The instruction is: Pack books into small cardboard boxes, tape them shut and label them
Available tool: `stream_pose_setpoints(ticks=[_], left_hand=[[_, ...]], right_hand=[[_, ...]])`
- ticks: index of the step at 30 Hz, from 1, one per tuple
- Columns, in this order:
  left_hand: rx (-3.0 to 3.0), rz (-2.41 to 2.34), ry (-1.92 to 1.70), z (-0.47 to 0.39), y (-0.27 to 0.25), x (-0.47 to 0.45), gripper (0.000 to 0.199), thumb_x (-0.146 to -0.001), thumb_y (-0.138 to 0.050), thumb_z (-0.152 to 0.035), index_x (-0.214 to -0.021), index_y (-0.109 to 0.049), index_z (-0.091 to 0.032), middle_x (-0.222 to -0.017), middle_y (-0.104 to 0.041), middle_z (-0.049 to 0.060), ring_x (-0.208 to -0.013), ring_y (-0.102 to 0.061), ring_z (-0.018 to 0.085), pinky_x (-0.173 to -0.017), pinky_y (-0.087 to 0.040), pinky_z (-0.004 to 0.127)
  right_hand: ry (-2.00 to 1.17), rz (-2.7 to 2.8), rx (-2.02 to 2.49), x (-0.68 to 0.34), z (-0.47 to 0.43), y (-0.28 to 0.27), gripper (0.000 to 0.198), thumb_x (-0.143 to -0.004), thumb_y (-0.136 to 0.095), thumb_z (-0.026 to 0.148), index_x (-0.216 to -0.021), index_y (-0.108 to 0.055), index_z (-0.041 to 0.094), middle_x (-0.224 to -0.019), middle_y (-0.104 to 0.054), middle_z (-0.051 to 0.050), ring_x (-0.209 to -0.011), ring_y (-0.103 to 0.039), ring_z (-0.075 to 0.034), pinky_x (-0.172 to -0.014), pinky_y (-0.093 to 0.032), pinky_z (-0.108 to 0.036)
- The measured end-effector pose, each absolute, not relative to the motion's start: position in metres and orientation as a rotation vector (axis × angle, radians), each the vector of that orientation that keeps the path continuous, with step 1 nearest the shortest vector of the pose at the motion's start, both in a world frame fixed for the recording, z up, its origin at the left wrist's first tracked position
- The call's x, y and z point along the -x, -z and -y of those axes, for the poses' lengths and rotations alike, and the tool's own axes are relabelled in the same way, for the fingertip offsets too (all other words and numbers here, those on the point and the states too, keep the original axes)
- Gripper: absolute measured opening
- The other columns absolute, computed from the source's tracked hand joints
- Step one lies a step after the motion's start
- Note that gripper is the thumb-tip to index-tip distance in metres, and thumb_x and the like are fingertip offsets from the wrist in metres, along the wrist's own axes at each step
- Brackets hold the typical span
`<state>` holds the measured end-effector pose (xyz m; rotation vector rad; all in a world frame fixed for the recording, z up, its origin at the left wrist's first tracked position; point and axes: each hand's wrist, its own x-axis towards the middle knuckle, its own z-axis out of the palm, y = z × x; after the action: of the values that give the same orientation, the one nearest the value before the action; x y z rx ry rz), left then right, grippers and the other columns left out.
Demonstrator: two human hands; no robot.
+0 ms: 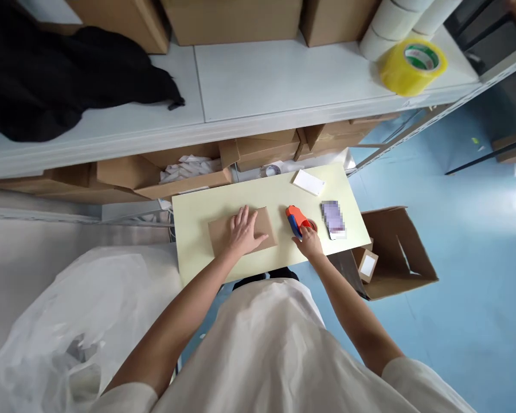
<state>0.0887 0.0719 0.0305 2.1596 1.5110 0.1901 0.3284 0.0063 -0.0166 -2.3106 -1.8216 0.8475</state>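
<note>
My left hand (243,233) lies with fingers spread on top of a small closed cardboard box (266,226). The box rests flat on a pale yellow table (193,218). To its right, my right hand (310,244) is closed around the near end of an orange and blue tape dispenser (296,215). A roll of tape (313,225) shows beside my fingers, and the palm hides part of the dispenser.
A white box (308,182) and a phone (333,218), partly blurred, lie on the table's right side. An open carton (395,252) stands right of it. Behind is a shelf (258,80) with yellow tape (395,69). White plastic sheeting (94,298) bulges at left.
</note>
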Motion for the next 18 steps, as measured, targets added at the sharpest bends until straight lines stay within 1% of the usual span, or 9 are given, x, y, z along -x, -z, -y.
stream_pose_setpoints(ticks=[3,7,10,12,14,15,17,18], left_hand=[[-2.192,-1.453,-0.108,-0.078,-0.029,-0.1,0.084,-0.071,-0.065,-0.05,-0.141,-0.033,-0.018,-0.153,-0.016,0.018,-0.14,-0.013,0.038,-0.111,-0.008,0.055],[-2.178,-1.438,0.003,-0.08,-0.032,-0.103,0.082,-0.073,-0.064,-0.05,-0.142,-0.032,-0.02,-0.154,-0.017,0.016,-0.14,-0.014,0.038,-0.111,-0.008,0.054],[-2.156,-1.492,0.073,-0.082,-0.039,-0.108,0.079,-0.073,-0.064,-0.048,-0.141,-0.035,-0.019,-0.153,-0.019,0.017,-0.14,-0.016,0.038,-0.111,-0.011,0.054],[-2.109,-1.526,0.051,-0.087,-0.046,-0.117,0.072,-0.075,-0.062,-0.045,-0.138,-0.039,-0.017,-0.152,-0.021,0.016,-0.14,-0.018,0.036,-0.111,-0.014,0.053],[-2.003,-1.514,-0.035,-0.096,-0.055,-0.132,0.065,-0.079,-0.059,-0.043,-0.136,-0.041,-0.017,-0.15,-0.028,0.014,-0.138,-0.024,0.032,-0.112,-0.02,0.048],[-1.914,-1.479,-0.076,-0.103,-0.059,-0.141,0.064,-0.081,-0.057,-0.042,-0.137,-0.04,-0.017,-0.148,-0.033,0.013,-0.136,-0.03,0.029,-0.111,-0.025,0.045],[-1.649,-1.365,-0.094,-0.117,-0.066,-0.162,0.061,-0.082,-0.056,-0.043,-0.136,-0.043,-0.018,-0.138,-0.048,0.013,-0.125,-0.046,0.026,-0.105,-0.035,0.041],[-1.496,-1.279,-0.064,-0.124,-0.069,-0.172,0.059,-0.081,-0.057,-0.044,-0.133,-0.047,-0.017,-0.132,-0.054,0.014,-0.12,-0.052,0.026,-0.101,-0.04,0.041]], right_hand=[[-1.015,1.817,2.418,-0.327,-0.017,0.024,0.042,-0.084,-0.057,0.032,-0.121,-0.048,0.013,-0.107,-0.06,-0.02,-0.103,-0.056,-0.032,-0.082,-0.045,-0.041],[-1.176,1.85,2.375,-0.335,-0.021,0.032,0.032,-0.089,-0.047,0.028,-0.116,-0.047,0.011,-0.092,-0.063,-0.019,-0.088,-0.062,-0.031,-0.076,-0.044,-0.04],[-1.232,1.838,2.219,-0.352,-0.015,0.03,0.026,-0.088,-0.044,0.029,-0.108,-0.05,0.012,-0.085,-0.063,-0.016,-0.08,-0.062,-0.03,-0.072,-0.044,-0.039],[-1.296,1.747,2.048,-0.367,-0.007,0.025,0.019,-0.086,-0.046,0.032,-0.095,-0.052,0.017,-0.078,-0.061,-0.01,-0.07,-0.059,-0.025,-0.066,-0.044,-0.035],[-1.402,1.601,1.834,-0.382,0.001,0.019,0.014,-0.081,-0.049,0.034,-0.081,-0.051,0.02,-0.067,-0.056,-0.003,-0.059,-0.053,-0.018,-0.058,-0.041,-0.029],[-1.454,1.522,1.724,-0.388,0.004,0.016,0.012,-0.078,-0.051,0.033,-0.075,-0.049,0.021,-0.064,-0.053,0.0,-0.056,-0.05,-0.015,-0.054,-0.04,-0.027],[-1.538,1.379,1.538,-0.398,0.009,0.012,0.011,-0.072,-0.053,0.029,-0.069,-0.047,0.021,-0.06,-0.05,0.002,-0.054,-0.045,-0.012,-0.052,-0.037,-0.024],[-1.576,1.323,1.467,-0.4,0.011,0.01,0.011,-0.069,-0.054,0.028,-0.067,-0.047,0.02,-0.06,-0.05,0.003,-0.054,-0.045,-0.011,-0.051,-0.037,-0.023]])
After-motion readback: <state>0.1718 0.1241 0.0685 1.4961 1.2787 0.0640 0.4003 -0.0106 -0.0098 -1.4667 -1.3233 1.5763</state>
